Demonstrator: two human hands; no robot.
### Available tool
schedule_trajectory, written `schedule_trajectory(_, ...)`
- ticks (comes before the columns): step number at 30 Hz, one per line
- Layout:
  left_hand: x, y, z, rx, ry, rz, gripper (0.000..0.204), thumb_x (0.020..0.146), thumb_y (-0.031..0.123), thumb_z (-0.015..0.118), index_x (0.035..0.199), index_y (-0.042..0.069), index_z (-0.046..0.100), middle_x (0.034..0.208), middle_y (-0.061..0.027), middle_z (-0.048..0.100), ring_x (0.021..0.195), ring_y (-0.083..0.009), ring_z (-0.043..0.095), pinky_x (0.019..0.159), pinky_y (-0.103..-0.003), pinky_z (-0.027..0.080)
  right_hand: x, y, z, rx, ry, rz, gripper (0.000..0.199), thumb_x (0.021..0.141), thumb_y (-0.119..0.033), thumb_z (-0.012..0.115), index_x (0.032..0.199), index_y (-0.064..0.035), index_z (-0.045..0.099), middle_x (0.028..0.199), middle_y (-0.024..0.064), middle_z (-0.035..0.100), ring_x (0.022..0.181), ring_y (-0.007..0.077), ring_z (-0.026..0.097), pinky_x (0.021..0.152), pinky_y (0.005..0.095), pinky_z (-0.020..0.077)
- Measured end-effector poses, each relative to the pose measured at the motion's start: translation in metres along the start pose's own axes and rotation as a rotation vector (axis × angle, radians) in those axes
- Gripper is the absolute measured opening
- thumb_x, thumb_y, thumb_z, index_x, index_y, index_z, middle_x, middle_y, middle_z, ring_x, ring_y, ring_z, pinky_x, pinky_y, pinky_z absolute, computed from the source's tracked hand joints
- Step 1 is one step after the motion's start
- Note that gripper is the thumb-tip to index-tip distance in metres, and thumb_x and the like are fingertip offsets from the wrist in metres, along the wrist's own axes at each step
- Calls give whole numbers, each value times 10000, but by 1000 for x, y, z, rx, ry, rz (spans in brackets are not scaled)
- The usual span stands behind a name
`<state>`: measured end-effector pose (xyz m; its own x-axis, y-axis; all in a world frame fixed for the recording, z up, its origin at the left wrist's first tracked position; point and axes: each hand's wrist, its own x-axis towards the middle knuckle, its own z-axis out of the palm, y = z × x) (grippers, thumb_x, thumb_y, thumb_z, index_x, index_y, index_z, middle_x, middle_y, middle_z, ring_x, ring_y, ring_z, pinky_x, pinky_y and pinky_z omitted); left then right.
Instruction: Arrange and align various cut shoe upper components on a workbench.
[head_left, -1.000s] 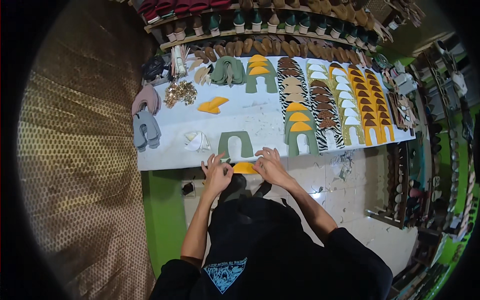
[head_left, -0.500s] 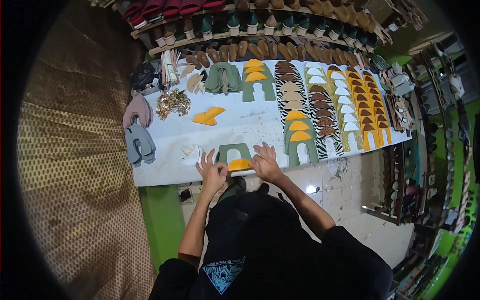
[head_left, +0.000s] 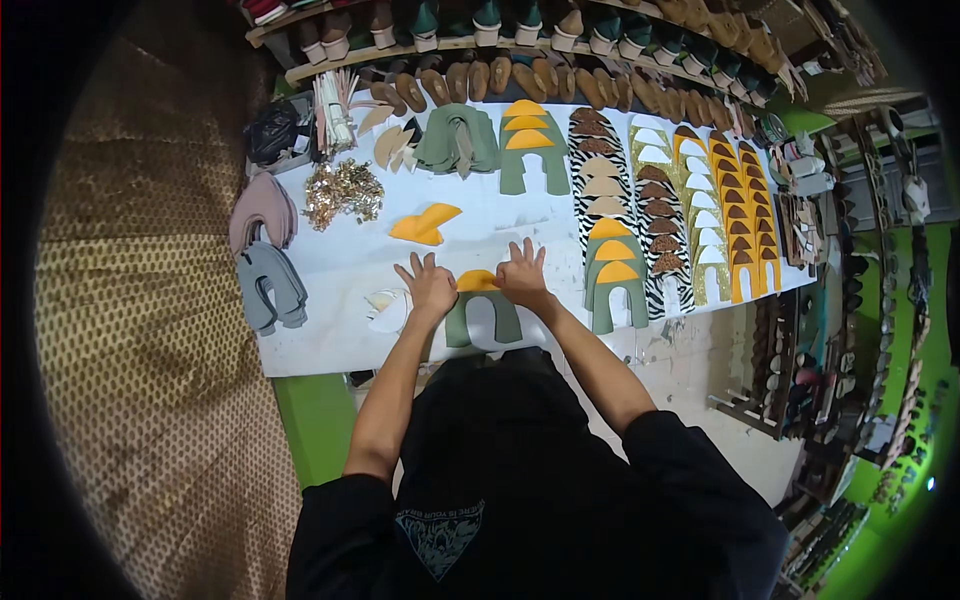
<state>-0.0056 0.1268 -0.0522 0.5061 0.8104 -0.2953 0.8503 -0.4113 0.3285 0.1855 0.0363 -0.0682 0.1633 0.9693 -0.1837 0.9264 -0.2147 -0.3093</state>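
Yellow half-moon [head_left: 477, 281] pinched at both ends, left hand [head_left: 433, 288] and right hand [head_left: 521, 274] equally near, thumb to finger, other fingers fanned. Its long axis runs crosswise between them, at the crown of a green arch [head_left: 508, 322], whose legs point toward the near edge of the white tabletop [head_left: 325, 335]; contact I can't judge.

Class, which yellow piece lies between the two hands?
The yellow piece on the lone green arch, left hand and right hand at its ends; others lie untouched.

Fingers [head_left: 506, 281] pinching yellow half-moon [head_left: 477, 281], green arch [head_left: 507, 322] beneath
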Motion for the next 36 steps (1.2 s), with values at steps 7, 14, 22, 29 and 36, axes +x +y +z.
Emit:
schedule_trajectory(7, -4, -1, -3, 18, 23, 14, 108, 698, 159, 734, 791, 199, 770, 1419, -170, 438, 1398, -453, 272, 1089, -767, 75, -2, -1, 10, 36, 144, -39, 203, 758, -270, 715, 829, -83, 745, 1377, 285, 485, 1338, 547, 333, 1032, 788, 176)
schedule_trajectory(14, -6, 1, 7, 42, 50, 9, 126, 700, 151, 728, 818, 158, 774, 1414, -183, 429, 1391, -446, 282, 1095, -742, 83, -6, -4, 16, -16, 66, 61, 188, 827, -282, 701, 821, -105, 765, 1484, 185, 371, 1371, 490, 260, 1053, 727, 191)
schedule_trajectory(22, -7, -12, 31, 50, 194, 73, 87, 726, 171, 722, 779, 106, 745, 1370, -182, 438, 1359, -433, 309, 1079, -742, 118, -11, -14, 20, -32, -44, 126, 218, 852, -231, 646, 885, -41, 747, 1549, 181, 281, 1424, 462, 202, 1107, 726, 114)
schedule_trajectory(29, -22, -26, 40, 64, 395, 239, 103, 801, 159, 675, 866, 80, 671, 1377, -187, 448, 1353, -437, 332, 1062, -738, 165, -15, -11, 28, -56, 12, 79, 246, 907, -198, 569, 958, -4, 711, 1550, 177, 277, 1431, 463, 186, 1115, 726, 111)
schedule_trajectory(36, -22, -17, 29, 61, 362, 178, 107, 803, 146, 668, 889, 82, 666, 1393, -178, 456, 1367, -435, 321, 1070, -724, 172, -19, 13, 41, -91, 149, -25, 275, 884, -230, 621, 1088, -46, 609, 1573, 209, 228, 1448, 479, 180, 1121, 742, 88)
